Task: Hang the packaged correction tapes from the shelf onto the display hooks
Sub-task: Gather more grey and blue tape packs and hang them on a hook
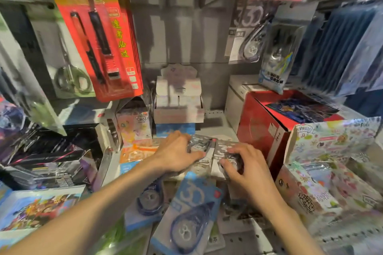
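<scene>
Both hands on the shelf packs

Down on the shelf [215,128], the left hand [176,152] lies spread, fingers loosely curled over a grey correction tape pack [202,147]. Beside it, the right hand [246,168] curls around a second pack [227,156]. More blue packs [192,211] lie nearer.
</scene>
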